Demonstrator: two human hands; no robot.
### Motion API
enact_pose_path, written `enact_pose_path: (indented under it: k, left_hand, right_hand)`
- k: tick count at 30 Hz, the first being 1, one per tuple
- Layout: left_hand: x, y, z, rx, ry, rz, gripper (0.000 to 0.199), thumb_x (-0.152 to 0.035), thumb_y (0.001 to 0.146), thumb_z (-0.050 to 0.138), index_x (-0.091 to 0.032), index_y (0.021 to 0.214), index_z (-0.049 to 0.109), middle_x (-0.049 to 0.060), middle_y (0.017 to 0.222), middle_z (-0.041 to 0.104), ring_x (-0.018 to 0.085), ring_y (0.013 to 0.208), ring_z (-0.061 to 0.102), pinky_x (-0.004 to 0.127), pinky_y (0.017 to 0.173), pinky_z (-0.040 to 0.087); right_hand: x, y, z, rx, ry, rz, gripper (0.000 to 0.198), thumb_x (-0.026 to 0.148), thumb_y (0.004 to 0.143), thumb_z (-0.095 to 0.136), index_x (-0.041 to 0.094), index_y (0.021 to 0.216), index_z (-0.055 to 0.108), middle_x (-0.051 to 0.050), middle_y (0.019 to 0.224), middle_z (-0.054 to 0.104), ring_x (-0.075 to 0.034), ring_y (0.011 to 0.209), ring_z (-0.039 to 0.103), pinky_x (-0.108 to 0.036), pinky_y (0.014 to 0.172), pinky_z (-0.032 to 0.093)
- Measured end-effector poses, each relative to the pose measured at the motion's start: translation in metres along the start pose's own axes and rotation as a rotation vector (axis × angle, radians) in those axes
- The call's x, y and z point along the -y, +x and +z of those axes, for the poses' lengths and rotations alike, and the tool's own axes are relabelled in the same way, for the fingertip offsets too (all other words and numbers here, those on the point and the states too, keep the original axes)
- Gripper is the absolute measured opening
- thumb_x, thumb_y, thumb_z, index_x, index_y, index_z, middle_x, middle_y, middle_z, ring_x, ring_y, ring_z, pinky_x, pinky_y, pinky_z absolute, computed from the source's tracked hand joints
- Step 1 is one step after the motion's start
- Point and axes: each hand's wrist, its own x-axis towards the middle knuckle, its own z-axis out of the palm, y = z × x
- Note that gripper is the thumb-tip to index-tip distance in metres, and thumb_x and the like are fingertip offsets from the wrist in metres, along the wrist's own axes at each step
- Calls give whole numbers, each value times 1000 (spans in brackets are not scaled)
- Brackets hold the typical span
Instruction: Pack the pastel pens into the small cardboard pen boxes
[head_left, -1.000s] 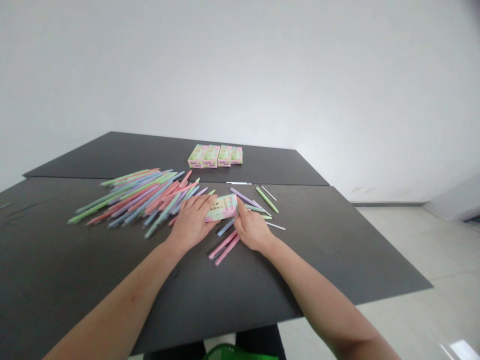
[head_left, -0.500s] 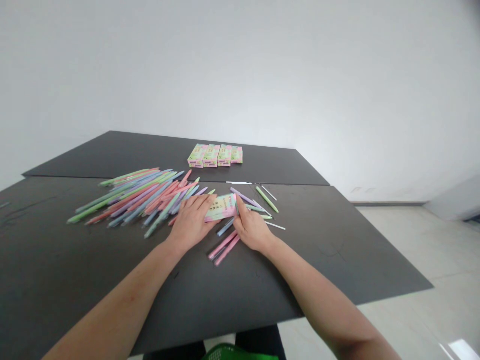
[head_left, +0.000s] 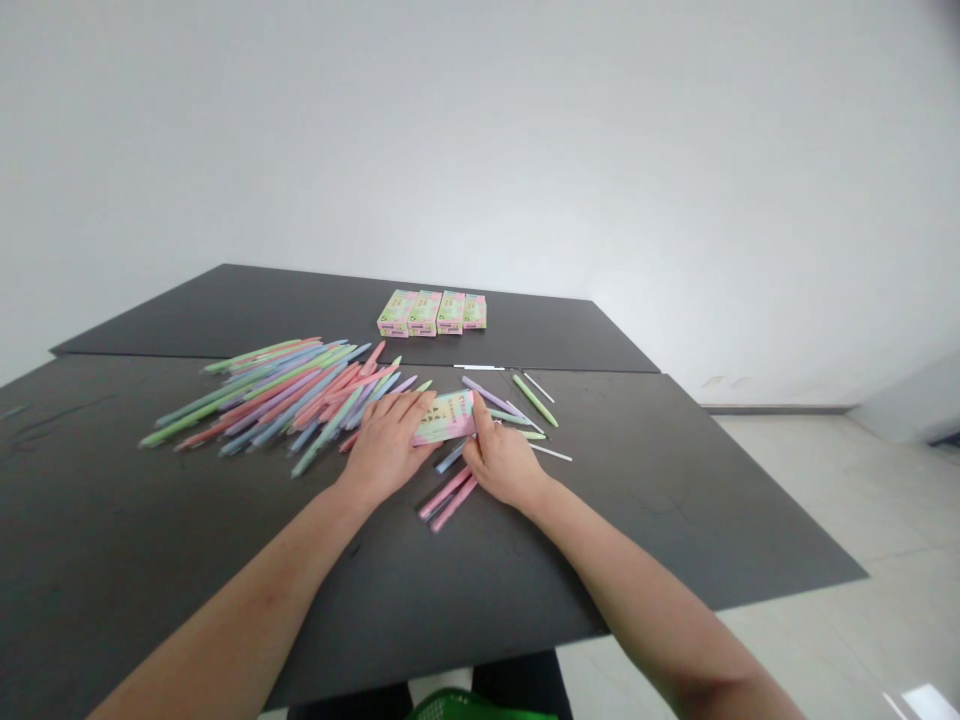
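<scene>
A small pink and green printed box point(head_left: 444, 417) lies between my hands, above the dark table. My left hand point(head_left: 385, 447) is closed around its left end, fingers over the far side and the thumb partly hidden. At the right end, my right hand point(head_left: 504, 455) presses its index finger along the box edge, the other fingers curled. Under and beside my right hand lie two pink pens point(head_left: 452, 503), a blue pen point(head_left: 450, 457) and a purple pen point(head_left: 487, 392). To the left of my left hand spreads a pile of pastel pens point(head_left: 277, 395).
Several matching boxes point(head_left: 423, 313) stand in a row at the back of the dark table point(head_left: 637, 500). A green pen point(head_left: 534, 400) and thin white sticks point(head_left: 551, 452) lie right of my hands. Behind the table rises a white wall point(head_left: 480, 140).
My right thumb has moved down and away from the box's end, while the index finger stays against it. The box and my left hand are nearly unmoved.
</scene>
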Motion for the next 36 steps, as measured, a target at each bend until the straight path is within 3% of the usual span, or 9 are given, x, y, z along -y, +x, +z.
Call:
enact_pose_path:
  k: [12, 32, 36]
  left_hand:
    - [3, 3, -2, -2, 7, -42, 61, -52, 85, 60, -18, 134, 48, 14, 130, 60, 33, 118, 52, 45, 96, 40]
    - [1, 0, -3, -18, 16, -28, 57, -45, 85, 63, -16, 132, 51, 14, 127, 61, 33, 115, 53, 45, 94, 41]
    - [0, 2, -5, -11, 8, -33, 58, -48, 85, 62, -16, 132, 50, 14, 128, 61, 33, 115, 53, 46, 95, 41]
  right_hand:
    - [-9, 0, -4, -22, 183, -19, 66, 21, 91, 33, 5, 153, 16, -14, 96, 71, -25, 80, 64, -35, 76, 48]
    - [-2, -2, -1, -70, 218, -59, 68, 20, 86, 41, 4, 151, 26, -10, 83, 71, -24, 73, 62, -32, 71, 47]
    - [-8, 2, 0, -107, 373, -63, 65, 19, 87, 42, 10, 150, 32, -6, 79, 69, -20, 68, 59, -31, 70, 48]
